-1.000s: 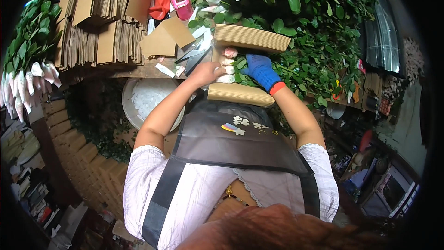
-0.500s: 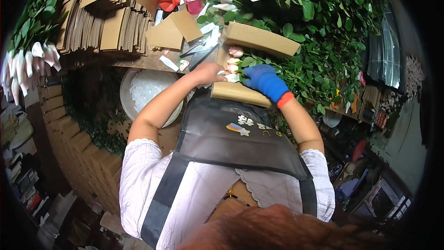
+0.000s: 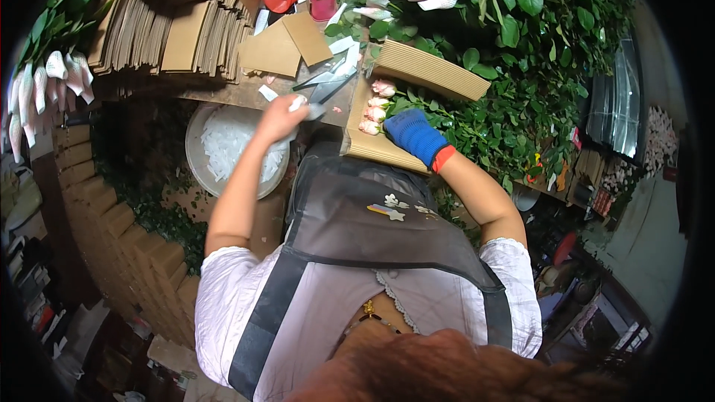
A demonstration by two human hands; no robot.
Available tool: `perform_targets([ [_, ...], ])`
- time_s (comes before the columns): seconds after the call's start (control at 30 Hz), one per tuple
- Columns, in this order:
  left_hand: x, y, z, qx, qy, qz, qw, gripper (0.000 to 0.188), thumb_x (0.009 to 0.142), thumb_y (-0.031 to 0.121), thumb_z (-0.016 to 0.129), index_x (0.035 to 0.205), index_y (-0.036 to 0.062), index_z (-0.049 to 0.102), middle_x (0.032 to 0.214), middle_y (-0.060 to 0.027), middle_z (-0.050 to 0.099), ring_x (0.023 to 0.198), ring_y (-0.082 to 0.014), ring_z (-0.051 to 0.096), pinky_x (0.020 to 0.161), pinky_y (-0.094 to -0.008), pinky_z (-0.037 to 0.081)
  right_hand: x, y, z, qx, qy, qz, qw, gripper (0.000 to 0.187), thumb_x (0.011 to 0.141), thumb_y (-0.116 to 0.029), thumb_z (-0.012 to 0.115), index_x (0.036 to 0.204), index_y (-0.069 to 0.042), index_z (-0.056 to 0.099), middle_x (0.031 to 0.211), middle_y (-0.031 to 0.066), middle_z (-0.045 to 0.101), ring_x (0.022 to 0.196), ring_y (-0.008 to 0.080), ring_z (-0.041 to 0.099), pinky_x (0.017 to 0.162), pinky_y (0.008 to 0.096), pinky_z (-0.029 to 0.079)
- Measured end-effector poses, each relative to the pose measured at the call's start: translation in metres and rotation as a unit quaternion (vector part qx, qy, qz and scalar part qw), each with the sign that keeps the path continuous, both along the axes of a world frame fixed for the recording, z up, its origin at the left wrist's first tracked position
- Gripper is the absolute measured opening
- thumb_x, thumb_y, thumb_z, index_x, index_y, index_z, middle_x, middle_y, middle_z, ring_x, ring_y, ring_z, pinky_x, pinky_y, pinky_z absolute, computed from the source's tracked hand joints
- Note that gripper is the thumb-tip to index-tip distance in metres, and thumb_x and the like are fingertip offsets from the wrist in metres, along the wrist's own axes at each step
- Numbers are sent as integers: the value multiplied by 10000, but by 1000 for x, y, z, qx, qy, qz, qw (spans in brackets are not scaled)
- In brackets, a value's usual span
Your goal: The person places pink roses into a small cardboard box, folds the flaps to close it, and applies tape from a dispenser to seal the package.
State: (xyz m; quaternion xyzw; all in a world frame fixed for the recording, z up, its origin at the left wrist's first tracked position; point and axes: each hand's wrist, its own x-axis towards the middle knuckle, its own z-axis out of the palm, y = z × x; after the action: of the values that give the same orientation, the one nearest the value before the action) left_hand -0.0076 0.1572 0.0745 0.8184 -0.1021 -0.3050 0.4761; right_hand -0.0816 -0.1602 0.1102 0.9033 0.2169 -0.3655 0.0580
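Roses (image 3: 377, 108) lie in the folded card (image 3: 432, 71), heads leftward. They should prove light, petals fragile; best held below the heads. Left hand (image 3: 281, 120) pinches a blurred white scrap (image 3: 299, 103); right hand (image 3: 414, 134), gloved, rests beside them, grip indeterminable.

Pink roses (image 3: 375, 109), lined up, on cardboard (image 3: 430, 70)

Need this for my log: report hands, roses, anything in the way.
Left hand holding a blurred white thing, apart from the roses. Gloved right hand close beside them. Roses on open cardboard, nothing seen covering their heads.
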Motion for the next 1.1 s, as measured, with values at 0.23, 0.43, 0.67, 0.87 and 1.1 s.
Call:
perform_targets([
  [0.23, -18, 32, 26, 274, -214, -197, 917, 291, 878, 318, 713, 1037, 78, 673, 964, -126, 699, 865, -333, 662, 777, -445, 524, -3, 7, -9, 64, -89, 79, 991, 194, 893, -155, 570, 941, -115, 754, 882, 134, 746, 824, 289, 729, 683, 459, 543],
  [0.43, -23, -112, -9, -52, -128, -125, 982, 990, 704, 417, 885, 1449, 45, 349, 1437, -284, 365, 1347, -413, 397, 1119, -454, 356, 7, 10, -10, -9, -11, 61, 998, 200, 920, -257, 582, 1017, -149, 720, 960, 138, 735, 909, 307, 716, 764, 453, 545],
  [0.67, -16, -117, -21, -11, -148, -185, 971, 1084, 640, 479, 882, 1476, 70, 325, 1507, -313, 203, 1422, -517, 208, 1174, -532, 265, 12, -7, 24, 44, -36, -138, 989, 269, 895, -282, 582, 964, -84, 751, 1020, 174, 741, 971, 314, 720, 809, 452, 557],
  [0.87, -13, -118, -29, 28, -169, -203, 964, 1022, 662, 519, 866, 1465, 101, 389, 1575, -330, 123, 1420, -516, 207, 1172, -533, 258, 11, 1, 9, 60, -54, -106, 991, 258, 921, -251, 542, 1021, -103, 728, 997, 162, 746, 917, 317, 729, 768, 459, 561],
  [1.1, -20, -131, -44, -8, -194, -96, 976, 699, 714, 480, 837, 1290, 149, 618, 1600, -268, 205, 1421, -480, 246, 1175, -511, 252, 11, -18, 15, 80, -130, -133, 979, 254, 927, -389, 595, 994, -147, 633, 891, 124, 712, 822, 349, 690, 682, 475, 531],
])
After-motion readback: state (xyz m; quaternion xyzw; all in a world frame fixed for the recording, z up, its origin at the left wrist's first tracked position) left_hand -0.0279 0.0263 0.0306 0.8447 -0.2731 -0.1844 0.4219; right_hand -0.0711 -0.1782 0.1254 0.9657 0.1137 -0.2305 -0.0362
